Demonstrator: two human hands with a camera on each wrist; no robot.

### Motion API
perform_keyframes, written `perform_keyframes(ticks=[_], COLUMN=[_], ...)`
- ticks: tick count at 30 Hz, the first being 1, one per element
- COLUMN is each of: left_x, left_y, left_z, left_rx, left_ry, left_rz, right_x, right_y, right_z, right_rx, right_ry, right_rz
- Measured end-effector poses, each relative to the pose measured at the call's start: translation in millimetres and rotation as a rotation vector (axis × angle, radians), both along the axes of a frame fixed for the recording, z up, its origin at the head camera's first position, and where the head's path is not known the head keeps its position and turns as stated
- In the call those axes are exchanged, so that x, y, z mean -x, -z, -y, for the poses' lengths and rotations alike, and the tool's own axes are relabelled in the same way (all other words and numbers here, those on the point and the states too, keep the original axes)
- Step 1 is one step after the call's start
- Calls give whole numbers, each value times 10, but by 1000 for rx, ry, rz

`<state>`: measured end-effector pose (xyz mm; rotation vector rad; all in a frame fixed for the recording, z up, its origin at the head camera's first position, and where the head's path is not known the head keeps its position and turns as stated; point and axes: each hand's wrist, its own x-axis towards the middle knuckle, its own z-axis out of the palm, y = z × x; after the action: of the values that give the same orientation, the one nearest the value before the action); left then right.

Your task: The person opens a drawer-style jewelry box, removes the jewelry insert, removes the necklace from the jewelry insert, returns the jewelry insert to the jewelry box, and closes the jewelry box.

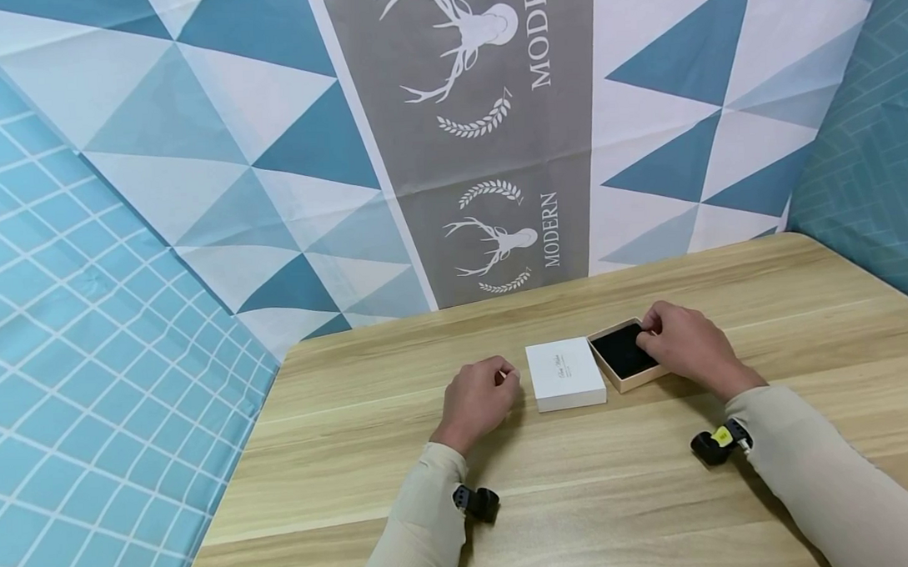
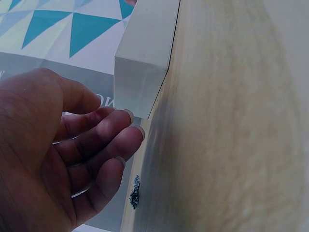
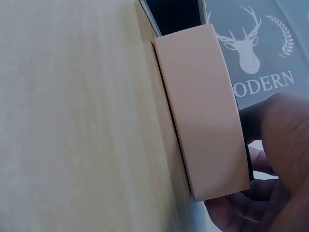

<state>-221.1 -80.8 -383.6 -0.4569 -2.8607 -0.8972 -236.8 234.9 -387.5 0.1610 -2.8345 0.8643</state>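
My left hand (image 1: 479, 404) rests beside the white lid (image 1: 566, 373) with loosely curled fingers and holds nothing. The lid lies with printed lettering facing up; the left wrist view shows its pale side (image 2: 140, 87) close to the fingertips. To its right, touching or nearly so, stands the tan box bottom (image 1: 641, 378) with a black insert pad (image 1: 623, 352). My right hand (image 1: 684, 338) grips the box's right side, thumb over the pad and fingers around the right end (image 3: 241, 205). A dark edge (image 3: 250, 166) shows above the tan wall in the right wrist view.
A small shiny silver-and-black piece (image 2: 135, 193) lies beyond the left fingers. The wooden table (image 1: 581, 496) meets a patterned backdrop (image 1: 494, 149) at the back and a blue tiled-print sheet (image 1: 88, 346) at the left. Wrist cameras (image 1: 711, 447) hang below both sleeves.
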Motion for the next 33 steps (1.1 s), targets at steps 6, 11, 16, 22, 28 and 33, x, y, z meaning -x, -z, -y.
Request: perform_keyframes(ticks=[6, 11, 16, 22, 28, 33], left_x=[-5, -3, -2, -16, -15, -15], left_y=[-5, -9, -7, -13, -15, -13], left_z=[-4, -6, -5, -9, -16, -11], left_rx=[-1, -1, -13, -12, -11, -9], left_ry=[3, 2, 11, 11, 13, 21], left_rz=[-9, -10, -9, -11, -8, 0], right_x=[7, 16, 17, 15, 18, 19], right_y=[-5, -1, 4, 6, 19, 25], right_z=[-1, -5, -7, -6, -14, -12], right_rx=[-3, -7, -7, -5, -3, -1], right_ry=[-1, -2, -5, -6, -4, -5], right_rz=[3, 11, 18, 14, 12, 12])
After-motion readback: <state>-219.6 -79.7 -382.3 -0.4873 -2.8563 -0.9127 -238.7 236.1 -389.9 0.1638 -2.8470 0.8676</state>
